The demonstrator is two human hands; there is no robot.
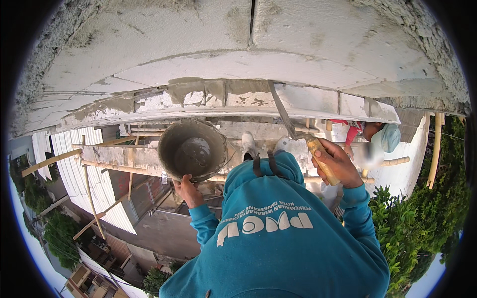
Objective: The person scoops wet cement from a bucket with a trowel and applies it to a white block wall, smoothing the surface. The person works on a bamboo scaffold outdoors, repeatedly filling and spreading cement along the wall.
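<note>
My left hand [189,191] grips the near rim of a round, mortar-stained bucket [214,141]. Some wet grey mortar [195,153] lies at the bottom of it. My right hand [340,163] is wrapped round the wooden handle of a trowel [282,110]. Its narrow metal blade is seen nearly edge-on and reaches up to the pale block wall [308,99]; whether it presses on the wall I cannot tell. Left of the blade, patches of grey mortar [186,88] cover part of the wall's lower course.
Under my feet runs a plank scaffold [119,155] with bamboo poles [88,188]. At the right, below, a person in a light blue cap [386,138] is close by. Corrugated sheeting [74,164] stands left, leafy branches [412,223] right. The ground lies far below.
</note>
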